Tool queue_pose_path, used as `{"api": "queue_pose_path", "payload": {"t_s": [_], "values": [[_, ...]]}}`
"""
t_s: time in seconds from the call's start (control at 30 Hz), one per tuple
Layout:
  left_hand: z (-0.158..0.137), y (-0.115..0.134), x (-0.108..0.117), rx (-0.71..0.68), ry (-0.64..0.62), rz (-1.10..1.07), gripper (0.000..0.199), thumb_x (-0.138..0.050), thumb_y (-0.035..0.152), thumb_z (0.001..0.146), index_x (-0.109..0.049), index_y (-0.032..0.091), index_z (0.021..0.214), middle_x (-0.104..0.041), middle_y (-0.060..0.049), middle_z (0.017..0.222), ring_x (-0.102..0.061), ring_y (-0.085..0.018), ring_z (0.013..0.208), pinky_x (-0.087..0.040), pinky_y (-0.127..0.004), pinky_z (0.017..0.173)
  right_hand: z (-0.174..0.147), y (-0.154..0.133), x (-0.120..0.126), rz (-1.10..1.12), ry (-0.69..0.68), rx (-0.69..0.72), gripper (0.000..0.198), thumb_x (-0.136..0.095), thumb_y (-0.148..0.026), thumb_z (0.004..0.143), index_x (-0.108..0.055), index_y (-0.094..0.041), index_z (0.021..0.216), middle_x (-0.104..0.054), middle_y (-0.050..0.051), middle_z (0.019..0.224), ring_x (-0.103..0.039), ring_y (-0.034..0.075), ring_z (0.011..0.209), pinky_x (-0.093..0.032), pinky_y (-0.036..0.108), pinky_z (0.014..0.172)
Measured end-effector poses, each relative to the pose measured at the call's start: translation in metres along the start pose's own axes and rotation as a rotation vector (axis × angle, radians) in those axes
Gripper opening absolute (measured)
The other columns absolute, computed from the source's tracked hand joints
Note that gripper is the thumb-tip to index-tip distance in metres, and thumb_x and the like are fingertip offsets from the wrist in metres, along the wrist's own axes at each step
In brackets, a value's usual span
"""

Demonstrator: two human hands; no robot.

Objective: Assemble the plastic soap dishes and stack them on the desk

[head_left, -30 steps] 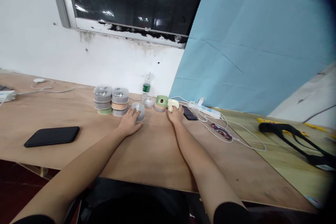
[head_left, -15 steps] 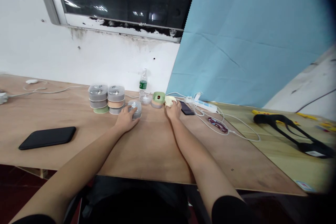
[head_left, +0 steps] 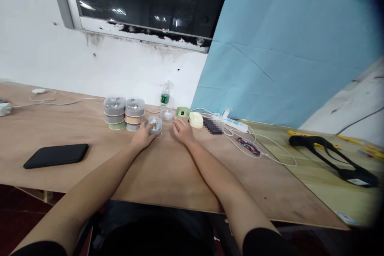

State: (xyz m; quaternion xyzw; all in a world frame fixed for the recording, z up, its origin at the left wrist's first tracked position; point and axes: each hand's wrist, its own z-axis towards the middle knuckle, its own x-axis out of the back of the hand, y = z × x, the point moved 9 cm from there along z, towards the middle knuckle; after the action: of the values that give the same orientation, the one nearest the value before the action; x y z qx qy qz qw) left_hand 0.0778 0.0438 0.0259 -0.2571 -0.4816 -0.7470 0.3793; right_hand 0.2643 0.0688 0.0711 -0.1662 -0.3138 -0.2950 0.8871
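While the left hand grips a small grey box, the right hand lies open just beside it, empty; bringing it across to steady the box seems the next need.

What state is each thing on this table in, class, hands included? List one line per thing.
Left hand: fingers resting on the small grey case, not lifting it.
Right hand: open, flat on the table, holding nothing.
Small grey case: lid shut, on the table.
Two stacks of cases: upright, lids shut.
Green case: open.
Cream lid: lying apart from the right hand.
Bottle: upright.
Black phone: flat, screen dark.
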Motion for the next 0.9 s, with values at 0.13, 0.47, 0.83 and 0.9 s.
{"api": "queue_pose_path", "payload": {"t_s": [0.13, 0.47, 0.83, 0.9], "values": [[0.000, 0.004, 0.013, -0.028, 0.100, 0.002, 0.052, -0.058, 0.051, 0.081, -0.057, 0.026, 0.126, -0.040, -0.011, 0.142, -0.046, -0.030, 0.126, -0.040, -0.044, 0.103, -0.001, -0.007, -0.001, 0.024, -0.032, 0.053, 0.022, -0.045, -0.025, 0.089, -0.065, -0.020, 0.098, -0.066, 0.008, 0.097, -0.056, 0.022, 0.097, -0.043, 0.038, 0.091], [-0.009, 0.025, 0.041, -0.060, 0.273, -0.080, 0.047, -0.059, 0.050, 0.081, -0.060, 0.026, 0.121, -0.048, -0.008, 0.136, -0.049, -0.027, 0.123, -0.041, -0.042, 0.104, -0.004, -0.028, -0.009, 0.093, -0.065, 0.095, 0.020, -0.048, -0.031, 0.090, -0.066, -0.022, 0.091, -0.068, 0.007, 0.091, -0.061, 0.021, 0.089, -0.048, 0.036, 0.083], [-0.020, 0.062, 0.044, -0.171, 0.281, -0.261, 0.057, -0.053, 0.043, 0.087, -0.039, 0.023, 0.138, -0.039, -0.010, 0.138, -0.040, -0.025, 0.130, -0.036, -0.039, 0.109, 0.019, -0.070, -0.021, 0.337, -0.037, 0.043, 0.042, -0.056, -0.036, 0.084, -0.051, -0.024, 0.124, -0.059, 0.010, 0.120, -0.057, 0.025, 0.107, -0.048, 0.039, 0.089], [-0.020, 0.062, 0.042, -0.177, 0.266, -0.266, 0.057, -0.050, 0.043, 0.088, -0.037, 0.023, 0.140, -0.039, -0.010, 0.139, -0.039, -0.025, 0.131, -0.035, -0.038, 0.109, 0.023, -0.072, -0.021, 0.398, -0.011, 0.025, 0.037, -0.055, -0.036, 0.085, -0.053, -0.024, 0.121, -0.060, 0.009, 0.118, -0.057, 0.024, 0.105, -0.049, 0.037, 0.088]]}}
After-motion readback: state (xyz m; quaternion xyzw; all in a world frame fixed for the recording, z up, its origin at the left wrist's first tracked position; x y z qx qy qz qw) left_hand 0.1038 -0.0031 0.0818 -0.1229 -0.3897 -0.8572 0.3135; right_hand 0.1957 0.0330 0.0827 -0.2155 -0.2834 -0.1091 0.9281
